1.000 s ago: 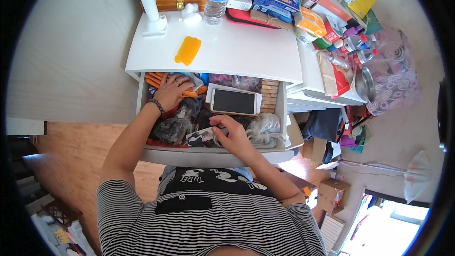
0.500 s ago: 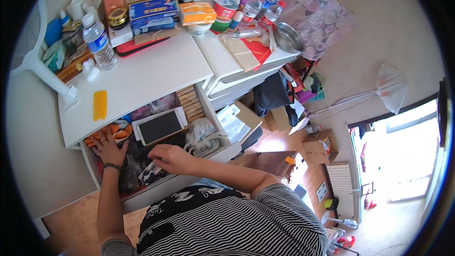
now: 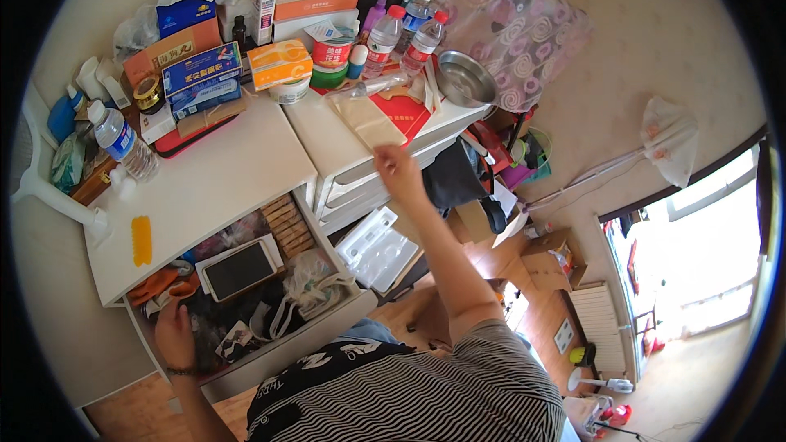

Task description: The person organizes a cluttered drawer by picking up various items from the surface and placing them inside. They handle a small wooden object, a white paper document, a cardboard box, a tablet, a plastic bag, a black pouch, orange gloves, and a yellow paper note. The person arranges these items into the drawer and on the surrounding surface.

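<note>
My left hand (image 3: 174,339) is low inside the pulled-out drawer (image 3: 246,358), at its left side beside an orange cloth (image 3: 155,286). Its thumb stands apart from the fingers, and I see nothing in its grasp. My right hand (image 3: 399,173) is raised over the front edge of the white cabinet, by the near corner of a beige paper envelope (image 3: 368,121). Its fingers are curled in, and whatever they may hold is hidden. In the drawer lie a dark-screened phone (image 3: 237,272) on a white box, a clear plastic bag (image 3: 313,285) and dark clothing.
A yellow comb-like piece (image 3: 142,241) lies on the white desktop (image 3: 233,165). Behind it stand a water bottle (image 3: 123,141), medicine boxes (image 3: 201,82) and jars. A metal bowl (image 3: 467,79) and red-capped bottles (image 3: 381,39) are on the cabinet. A clear plastic tray (image 3: 378,250) rests beside the drawer.
My right hand has left the space above the drawer and reached up and right to the cabinet edge. My left hand has drawn back toward me in the drawer. The view has shifted.
</note>
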A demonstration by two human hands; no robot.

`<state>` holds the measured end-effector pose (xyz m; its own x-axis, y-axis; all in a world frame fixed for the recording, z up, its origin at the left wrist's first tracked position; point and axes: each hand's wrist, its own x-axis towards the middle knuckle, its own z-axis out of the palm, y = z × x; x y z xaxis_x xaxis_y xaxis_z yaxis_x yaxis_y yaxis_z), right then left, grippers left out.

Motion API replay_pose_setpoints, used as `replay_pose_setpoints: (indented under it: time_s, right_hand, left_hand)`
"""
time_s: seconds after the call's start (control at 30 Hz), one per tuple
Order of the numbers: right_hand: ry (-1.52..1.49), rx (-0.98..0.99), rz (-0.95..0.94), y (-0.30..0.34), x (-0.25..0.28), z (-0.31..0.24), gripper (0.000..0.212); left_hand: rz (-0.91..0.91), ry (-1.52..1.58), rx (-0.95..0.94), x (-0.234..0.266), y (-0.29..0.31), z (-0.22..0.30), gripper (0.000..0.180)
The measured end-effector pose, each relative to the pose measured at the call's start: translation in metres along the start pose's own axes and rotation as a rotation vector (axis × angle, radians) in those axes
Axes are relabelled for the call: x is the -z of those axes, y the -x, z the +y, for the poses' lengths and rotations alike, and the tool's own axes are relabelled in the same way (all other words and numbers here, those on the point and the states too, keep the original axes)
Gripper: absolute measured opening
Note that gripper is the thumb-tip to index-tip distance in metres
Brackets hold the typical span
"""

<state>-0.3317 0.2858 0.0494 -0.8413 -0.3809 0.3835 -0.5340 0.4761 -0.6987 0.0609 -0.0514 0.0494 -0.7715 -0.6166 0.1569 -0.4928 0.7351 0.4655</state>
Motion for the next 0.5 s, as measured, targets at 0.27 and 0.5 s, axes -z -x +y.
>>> replay_pose_setpoints:
  time_s: [0.27, 0.5]
  right_hand:
    - [0.838, 0.268, -0.021, -0.17, -0.005, 0.073, 0.038]
    - [1.033, 0.424, -0.121, -0.185, -0.016, 0.091, 0.03]
  left_hand:
    - [-0.013, 0.225, -0.333, -0.053, -0.004, 0.119, 0.016]
    - [-0.019, 0.214, -0.233, -0.053, 0.008, 0.116, 0.013]
